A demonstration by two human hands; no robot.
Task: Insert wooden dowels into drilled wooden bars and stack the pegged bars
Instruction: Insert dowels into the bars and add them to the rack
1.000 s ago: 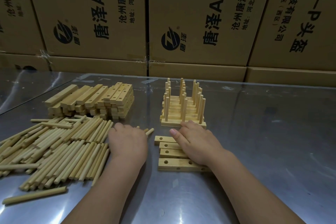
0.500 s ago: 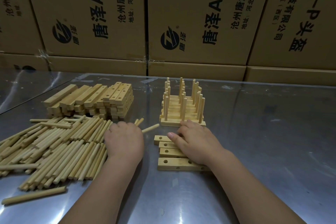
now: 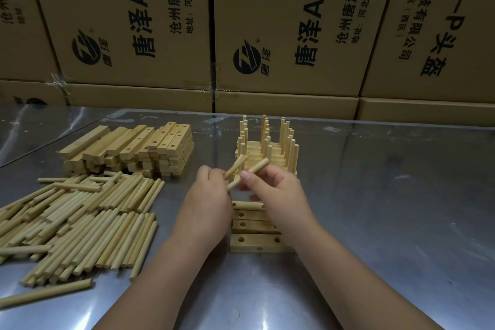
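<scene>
Dowels (image 3: 258,166): one gripped in left hand (image 3: 207,203), one pinched by right hand (image 3: 278,193).
Bars (image 3: 251,225): directly under hands, crosswise, holes up.

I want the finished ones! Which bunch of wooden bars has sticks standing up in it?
The pegged stack, middle back; the left pile and the four flat bars show only empty holes.
</scene>
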